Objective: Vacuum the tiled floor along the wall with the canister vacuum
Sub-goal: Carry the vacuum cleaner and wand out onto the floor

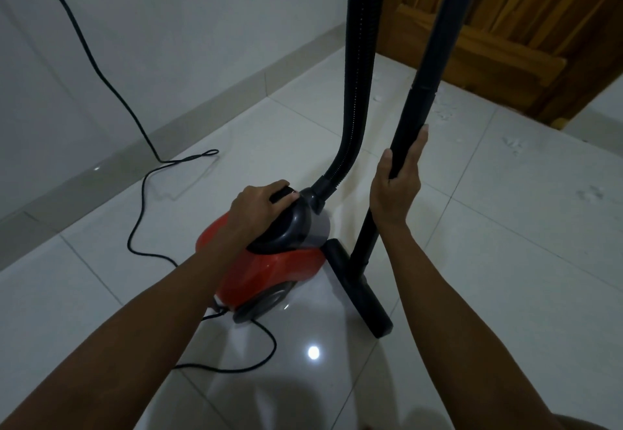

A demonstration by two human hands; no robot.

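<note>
A red canister vacuum (269, 271) with a dark grey top stands on the white tiled floor (488, 227) in the middle of the view. My left hand (259, 205) grips the black handle on top of it. My right hand (397, 183) holds the black wand (418, 106), which stands nearly upright. The wand ends in a black floor nozzle (357, 291) lying on the tiles just right of the canister. A ribbed black hose (357, 75) rises from the canister's front and leaves the view at the top.
The white wall (168, 25) with a grey skirting (202, 106) runs along the left. A black power cord (135, 220) snakes from the wall across the tiles to the canister's rear. A wooden door (505, 25) is at the top right, with white specks on the tiles near it.
</note>
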